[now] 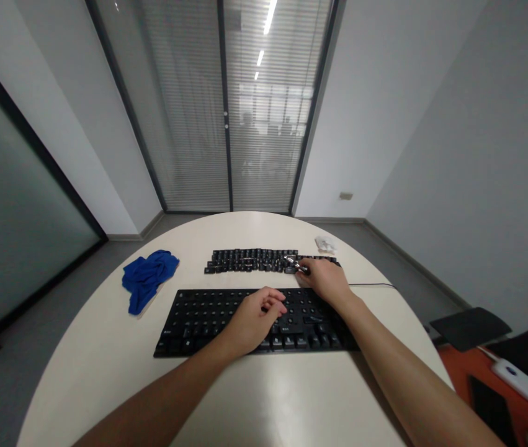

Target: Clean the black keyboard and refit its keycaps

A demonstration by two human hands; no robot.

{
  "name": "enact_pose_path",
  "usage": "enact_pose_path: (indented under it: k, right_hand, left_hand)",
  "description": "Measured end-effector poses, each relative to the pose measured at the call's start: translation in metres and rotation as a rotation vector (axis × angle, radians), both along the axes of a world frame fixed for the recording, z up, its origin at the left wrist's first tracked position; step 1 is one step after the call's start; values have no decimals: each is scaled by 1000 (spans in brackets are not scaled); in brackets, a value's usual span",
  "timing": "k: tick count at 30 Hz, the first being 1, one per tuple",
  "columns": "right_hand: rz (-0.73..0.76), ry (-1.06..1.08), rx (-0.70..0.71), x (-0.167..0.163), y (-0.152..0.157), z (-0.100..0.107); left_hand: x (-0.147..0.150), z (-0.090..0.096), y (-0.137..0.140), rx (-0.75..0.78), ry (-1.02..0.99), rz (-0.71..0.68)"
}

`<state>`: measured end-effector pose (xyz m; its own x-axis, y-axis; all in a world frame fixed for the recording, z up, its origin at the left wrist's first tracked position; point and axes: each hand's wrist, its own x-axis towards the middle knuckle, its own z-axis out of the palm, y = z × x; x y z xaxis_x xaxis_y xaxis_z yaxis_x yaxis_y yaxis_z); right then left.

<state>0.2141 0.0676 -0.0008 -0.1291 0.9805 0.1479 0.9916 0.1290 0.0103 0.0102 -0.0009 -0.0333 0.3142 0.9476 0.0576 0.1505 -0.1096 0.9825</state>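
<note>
Desk [105,372]: rounded edge curving past the loose keys [254,261]; a bare strip runs between them and the keyboard [293,327], more pale top on the near side.
Left side: blue cloth [149,276], near the rim.
Left hand [252,318]: over the keyboard, grip loosely curled, thumb and fingers slightly apart.
Right hand [323,278]: grip closed on a small metal tool [293,262], its tip by the keys; contact I can't tell.
</note>
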Motion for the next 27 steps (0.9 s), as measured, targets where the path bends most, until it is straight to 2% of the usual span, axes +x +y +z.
enact_pose_path:
  k: [22,25,27]
  right_hand:
    - [1,11,22,-1,1,-3]
    - [-12,35,50,0,0,-2]
    - [-20,55,77,0,-2,1]
  left_hand:
    - [-1,1,0,28,46,-11]
    - [-2,8,-8,111,139,-41]
    - [-3,13,-17,271,268,-111]
